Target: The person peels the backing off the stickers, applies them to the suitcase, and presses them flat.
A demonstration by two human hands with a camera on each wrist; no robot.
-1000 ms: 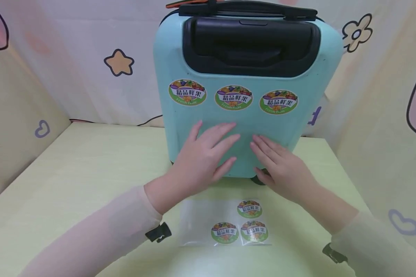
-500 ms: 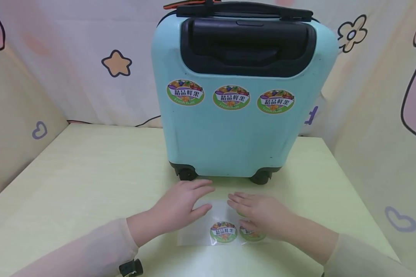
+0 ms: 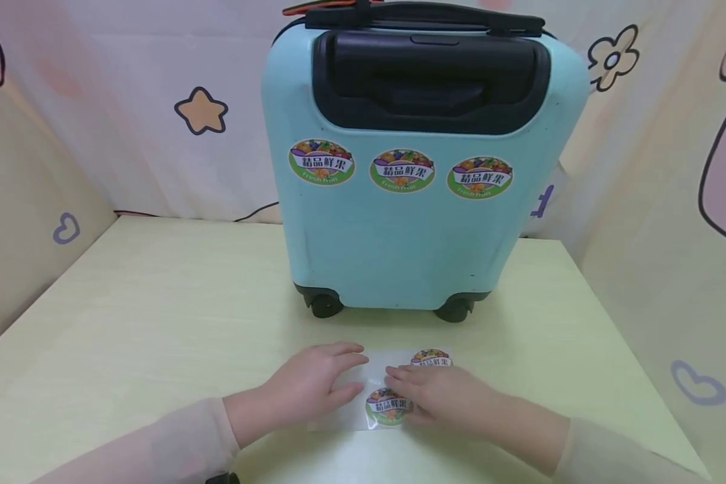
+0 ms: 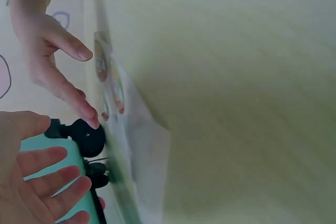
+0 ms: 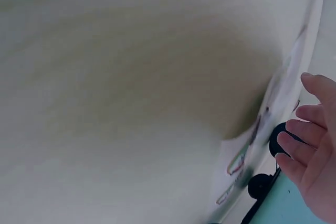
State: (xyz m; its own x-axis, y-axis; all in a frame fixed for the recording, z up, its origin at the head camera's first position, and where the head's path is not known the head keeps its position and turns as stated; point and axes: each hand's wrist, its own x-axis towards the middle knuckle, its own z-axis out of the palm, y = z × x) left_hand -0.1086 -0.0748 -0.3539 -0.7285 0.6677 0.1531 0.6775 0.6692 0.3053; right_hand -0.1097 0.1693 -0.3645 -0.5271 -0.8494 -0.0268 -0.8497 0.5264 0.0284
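Note:
A clear-backed sheet of oval fruit stickers [image 3: 378,359] lies on the table below a light-blue suitcase [image 3: 393,249]. My left hand [image 3: 308,383] hovers over the sheet's left part, fingers spread and holding nothing. Over its right part is my right hand [image 3: 454,398], fingers fairly straight, the tips close to a fruit sticker [image 3: 387,407]. Another sticker [image 3: 432,357] shows just behind that hand, which hides the one beneath it. In the left wrist view both hands appear beside the sheet [image 4: 147,156], apart from it. Three matching stickers [image 3: 402,171] run in a row across the suitcase.
The suitcase stands upright on black wheels [image 3: 454,310], its black handle [image 3: 426,19] at the top. A pale table [image 3: 157,323] spreads around it. Curtains with a star [image 3: 202,111] and other drawings hang behind and at the sides.
Both hands have come down from the front of the suitcase to the sticker sheet. In the last half second they sank a little lower, and the rear sticker came back into sight.

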